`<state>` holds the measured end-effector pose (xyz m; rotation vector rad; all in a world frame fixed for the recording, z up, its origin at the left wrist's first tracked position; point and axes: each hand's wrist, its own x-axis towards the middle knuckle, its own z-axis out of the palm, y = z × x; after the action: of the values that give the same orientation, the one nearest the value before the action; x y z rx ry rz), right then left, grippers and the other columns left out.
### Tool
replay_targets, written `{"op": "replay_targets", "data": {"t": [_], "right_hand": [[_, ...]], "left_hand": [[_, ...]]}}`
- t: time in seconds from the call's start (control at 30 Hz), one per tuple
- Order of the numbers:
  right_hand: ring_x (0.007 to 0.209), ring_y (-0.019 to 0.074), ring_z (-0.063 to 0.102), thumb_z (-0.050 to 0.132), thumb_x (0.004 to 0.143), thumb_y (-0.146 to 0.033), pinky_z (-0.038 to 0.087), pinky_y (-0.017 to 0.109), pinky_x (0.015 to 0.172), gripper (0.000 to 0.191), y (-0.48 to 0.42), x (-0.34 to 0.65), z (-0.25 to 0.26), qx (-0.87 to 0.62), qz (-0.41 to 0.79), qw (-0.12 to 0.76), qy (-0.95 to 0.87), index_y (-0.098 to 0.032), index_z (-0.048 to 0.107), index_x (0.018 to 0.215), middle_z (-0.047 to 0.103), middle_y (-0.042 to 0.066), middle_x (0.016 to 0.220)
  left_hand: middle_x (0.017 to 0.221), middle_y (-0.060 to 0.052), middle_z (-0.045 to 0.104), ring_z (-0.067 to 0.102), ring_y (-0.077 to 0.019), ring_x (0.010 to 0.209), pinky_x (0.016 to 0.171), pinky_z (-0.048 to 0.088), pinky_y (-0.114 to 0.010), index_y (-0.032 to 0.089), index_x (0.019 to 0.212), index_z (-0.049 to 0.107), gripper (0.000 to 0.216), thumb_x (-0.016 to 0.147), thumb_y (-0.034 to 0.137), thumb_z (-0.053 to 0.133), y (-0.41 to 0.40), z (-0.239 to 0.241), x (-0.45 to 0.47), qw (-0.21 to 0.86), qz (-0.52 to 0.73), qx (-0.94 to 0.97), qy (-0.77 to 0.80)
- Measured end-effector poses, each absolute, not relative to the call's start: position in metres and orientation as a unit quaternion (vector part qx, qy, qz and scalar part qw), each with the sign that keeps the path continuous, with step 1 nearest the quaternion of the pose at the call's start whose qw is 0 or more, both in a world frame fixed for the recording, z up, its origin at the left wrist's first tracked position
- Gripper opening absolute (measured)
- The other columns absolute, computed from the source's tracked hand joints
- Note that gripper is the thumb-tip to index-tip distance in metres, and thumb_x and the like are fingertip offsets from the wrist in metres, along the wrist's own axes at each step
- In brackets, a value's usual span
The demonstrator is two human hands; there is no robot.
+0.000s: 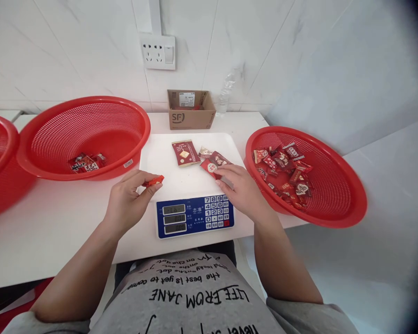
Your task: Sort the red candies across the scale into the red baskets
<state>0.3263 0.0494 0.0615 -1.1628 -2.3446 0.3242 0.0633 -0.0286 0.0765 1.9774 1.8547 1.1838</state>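
Note:
My left hand [130, 195] is closed, pinching a small red snack packet [154, 181] between thumb and fingers over the left edge of the white weighing scale [174, 183]. On the scale's right side my right hand [238, 185] has its fingertips and thumb at the near end of a red snack packet [210, 167]. That packet overlaps a dark maroon packet [220, 158], and a cream-coloured packet [204, 152] lies partly hidden behind them. A larger maroon packet [186, 153] with a pale square printed on it rests flat near the pan's middle.
A red mesh basket [348, 185] with many small packets stands at right. Another red basket [125, 109] at left holds several packets, beside a partly visible basket [7, 185]. Behind the scale are an SF cardboard box [191, 120] and a clear bottle [226, 90] against the wall.

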Motion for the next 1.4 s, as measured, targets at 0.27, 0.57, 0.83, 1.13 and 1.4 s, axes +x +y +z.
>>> {"op": "replay_targets", "data": {"t": [0.27,0.57,0.83,1.13,1.4], "right_hand": [[0.112,0.026,0.055,0.048,0.089,-0.024,0.045,0.049,0.096,0.027,0.049,0.326,0.062,-0.429,0.119,0.244,-0.862,-0.021,0.064,0.111,0.063,0.009,0.116],[0.112,0.0251,0.054,0.049,0.089,-0.024,0.044,0.048,0.097,0.027,0.047,0.326,0.061,-0.431,0.126,0.246,-0.859,-0.019,0.064,0.111,0.063,0.01,0.117],[0.114,0.025,0.053,0.047,0.09,-0.024,0.044,0.048,0.096,0.027,0.043,0.325,0.064,-0.429,0.11,0.274,-0.854,-0.021,0.064,0.111,0.062,0.01,0.118],[0.084,0.0217,0.063,0.05,0.089,-0.02,0.051,0.035,0.069,0.034,-0.028,0.339,0.063,-0.34,0.194,-0.018,-0.92,-0.017,0.062,0.121,0.07,0.009,0.094],[0.086,0.0238,0.065,0.051,0.087,-0.016,0.051,0.037,0.07,0.045,-0.03,0.34,0.051,-0.381,0.137,-0.093,-0.91,-0.019,0.053,0.132,0.072,0.009,0.096]], "left_hand": [[0.067,0.003,0.063,0.057,-0.0126,0.061,0.056,0.045,-0.024,0.022,0.07,0.057,0.013,0.078,0.03,0.062,-0.031,0.078,0.065,0.077,0.408,0.631,0.655],[0.064,0.003,0.061,0.057,-0.0142,0.062,0.052,0.043,-0.024,0.022,0.063,0.051,0.024,0.074,0.035,0.067,-0.031,0.075,0.066,0.057,0.411,0.633,0.654],[0.071,0.002,0.067,0.061,-0.0148,0.066,0.06,0.048,-0.027,0.024,0.073,0.06,0.01,0.08,0.031,0.061,-0.032,0.078,0.067,0.084,0.421,0.636,0.641],[0.076,0.001,0.068,0.062,-0.0148,0.07,0.065,0.051,-0.027,0.024,0.079,0.064,0.008,0.079,0.032,0.063,-0.033,0.077,0.063,0.117,0.431,0.623,0.643],[0.075,0.001,0.067,0.06,-0.0139,0.07,0.065,0.051,-0.027,0.023,0.079,0.063,0.009,0.08,0.032,0.063,-0.032,0.077,0.066,0.13,0.434,0.634,0.627]]}}
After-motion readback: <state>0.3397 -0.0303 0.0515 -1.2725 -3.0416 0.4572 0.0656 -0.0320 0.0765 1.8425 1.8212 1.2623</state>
